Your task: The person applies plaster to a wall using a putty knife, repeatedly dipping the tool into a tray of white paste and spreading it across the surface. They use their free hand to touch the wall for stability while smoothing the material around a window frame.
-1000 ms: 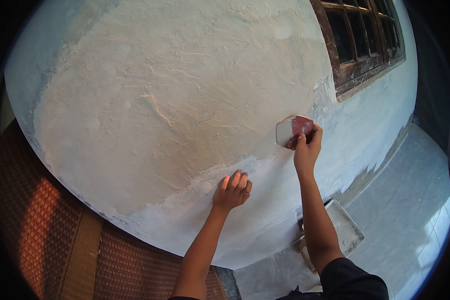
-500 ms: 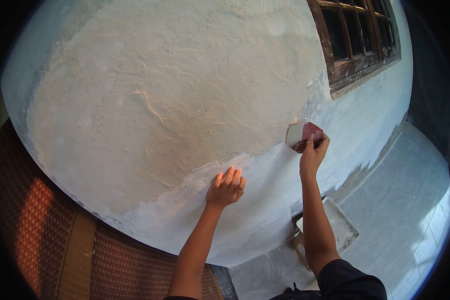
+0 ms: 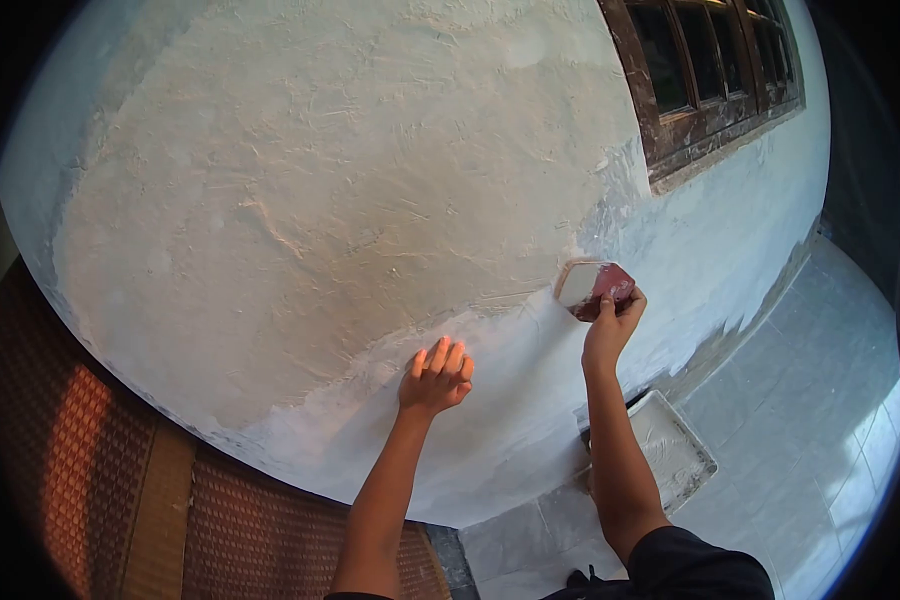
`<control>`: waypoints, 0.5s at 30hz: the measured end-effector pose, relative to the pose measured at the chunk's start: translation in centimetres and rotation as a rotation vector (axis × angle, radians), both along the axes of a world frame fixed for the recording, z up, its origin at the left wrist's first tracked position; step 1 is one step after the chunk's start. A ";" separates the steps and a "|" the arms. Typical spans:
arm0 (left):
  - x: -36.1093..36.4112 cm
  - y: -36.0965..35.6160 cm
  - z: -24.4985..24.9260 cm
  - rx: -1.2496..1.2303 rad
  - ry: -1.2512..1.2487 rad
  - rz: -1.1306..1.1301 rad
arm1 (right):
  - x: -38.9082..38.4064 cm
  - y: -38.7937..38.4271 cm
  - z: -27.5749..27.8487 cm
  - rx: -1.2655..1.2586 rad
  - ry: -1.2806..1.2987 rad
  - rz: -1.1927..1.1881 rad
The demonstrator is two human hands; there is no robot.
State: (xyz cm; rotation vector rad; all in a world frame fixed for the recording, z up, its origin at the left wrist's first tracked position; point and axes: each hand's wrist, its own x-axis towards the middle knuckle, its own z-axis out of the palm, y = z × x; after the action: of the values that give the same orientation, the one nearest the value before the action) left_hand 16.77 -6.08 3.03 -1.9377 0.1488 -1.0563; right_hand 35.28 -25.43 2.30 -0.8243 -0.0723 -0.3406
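My right hand (image 3: 613,325) is closed on a dark red, flat scraper (image 3: 613,283), whose left part is coated with pale plaster. The scraper lies against the wall (image 3: 490,150), at the border between rough beige plaster and smoother white plaster, below and left of the window. Lower and to the left, my left hand (image 3: 436,378) rests on the white plaster with its fingers apart and holds nothing.
A brown wooden window (image 3: 705,125) with dark panes is at the upper right. A tray (image 3: 670,450) smeared with plaster stands on the grey tiled floor (image 3: 770,400) beyond my right forearm. Woven brown matting (image 3: 270,530) lies at the lower left.
My right hand and the scraper have moved slightly down and to the left in the view. My left hand appears a little further left. More of the tray shows.
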 end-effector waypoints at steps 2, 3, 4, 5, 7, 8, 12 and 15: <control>0.1 -0.3 0.3 0.012 -0.025 -0.014 | -1.8 0.7 1.4 -0.031 -0.168 0.044; 0.1 -0.2 0.2 0.013 -0.022 -0.015 | -2.8 1.3 2.4 -0.079 -0.220 0.075; 0.1 0.0 0.0 0.009 -0.021 -0.018 | -3.4 1.5 2.9 -0.126 -0.273 0.106; 0.1 0.2 -0.1 0.007 -0.020 -0.021 | -3.1 1.5 2.8 -0.125 -0.272 0.105; -0.1 -0.2 0.1 -0.013 -0.007 -0.041 | -2.7 1.7 2.3 -0.245 -0.216 0.049; -0.1 -0.2 0.3 -0.031 0.001 -0.061 | -2.4 1.3 2.0 -0.242 -0.216 0.051; -0.4 -1.2 0.5 -0.110 0.046 -0.046 | -2.3 0.4 1.3 -0.079 -0.062 0.097; -0.9 -2.7 0.5 -0.196 0.105 -0.018 | -4.8 1.5 2.7 -0.186 -0.287 0.141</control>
State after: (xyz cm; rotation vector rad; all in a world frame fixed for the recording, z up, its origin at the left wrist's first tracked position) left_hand 15.84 -8.76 3.49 -2.1737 0.1251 -1.0130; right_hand 30.51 -23.91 5.00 -0.9444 -0.4330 -0.3197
